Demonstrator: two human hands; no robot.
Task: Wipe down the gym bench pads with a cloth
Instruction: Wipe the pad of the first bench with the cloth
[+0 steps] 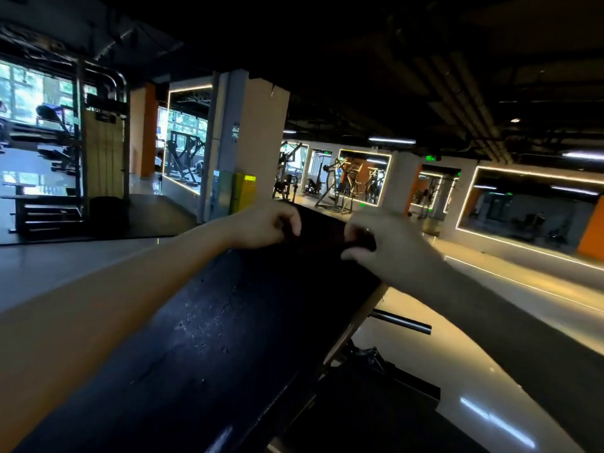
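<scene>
A long black bench pad (pixel 228 338) slopes up and away from me through the middle of the view. A dark cloth (pixel 322 228) lies over its far top end. My left hand (pixel 261 225) pinches the cloth's left side with curled fingers. My right hand (pixel 389 241) grips the cloth's right side, fingers curled round a bunched part. The cloth is nearly the same colour as the pad, so its edges are hard to make out.
The bench's metal frame and a black bar (pixel 402 320) stick out on the right below the pad. A pillar (pixel 248 142) with a yellow box (pixel 243 191) stands behind. Gym machines (pixel 340 188) and lit mirrors line the far wall. Glossy floor (pixel 490 371) lies to the right.
</scene>
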